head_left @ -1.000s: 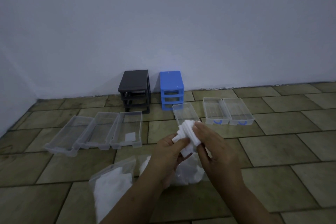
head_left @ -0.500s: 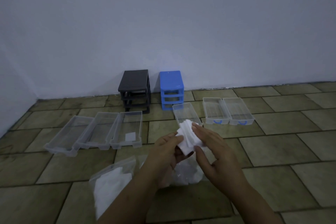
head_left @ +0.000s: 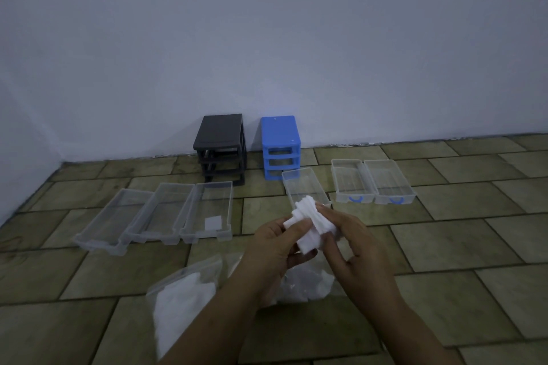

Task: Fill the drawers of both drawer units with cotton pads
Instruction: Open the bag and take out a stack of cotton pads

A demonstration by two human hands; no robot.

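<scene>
A fanned stack of white cotton pads [head_left: 311,225] is held between my left hand [head_left: 278,249] and my right hand [head_left: 353,249], above the floor. A black drawer unit [head_left: 221,147] and a blue drawer unit [head_left: 280,147] stand empty against the wall. Three clear drawers lie on the left; the rightmost [head_left: 207,210] holds one white pad [head_left: 213,223]. One clear drawer [head_left: 302,187] lies just beyond my hands. Two more with blue handles [head_left: 372,181] lie to the right. Two clear bags of pads sit below my arms, one at the left [head_left: 184,305] and one under my hands [head_left: 305,284].
The floor is olive tile [head_left: 474,246], and a pale wall [head_left: 267,38] runs behind the units. Another wall closes the left side.
Both hands have kept working the pad stack, which now sits slightly lower and more fanned. My right hand has drawn back toward me.
</scene>
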